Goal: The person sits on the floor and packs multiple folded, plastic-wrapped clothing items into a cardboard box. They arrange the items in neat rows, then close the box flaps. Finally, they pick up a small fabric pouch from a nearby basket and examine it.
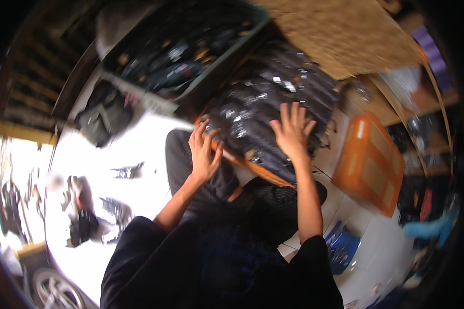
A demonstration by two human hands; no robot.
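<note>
In front of my crossed legs lies a large black, shiny, ribbed bundle point(265, 110), which looks like plastic wrapping. An orange edge point(265, 172) runs along its near side. My left hand point(205, 154) is at the bundle's near left edge, fingers bent and apart. I cannot tell how firmly its fingertips press there. Over the right part of the bundle my right hand point(293, 131) is stretched out flat with fingers spread, nothing in it. Motion blurs the picture, so whether the right palm touches the surface is unclear.
A dark green bin point(157, 98) full of dark packages stands at the far left. Brown cardboard point(355, 38) lies at the far right, above an orange taped box point(371, 162). A blue packet point(341, 250) and a dark bag point(105, 116) lie on the white tiles. Shelves point(433, 123) line the right.
</note>
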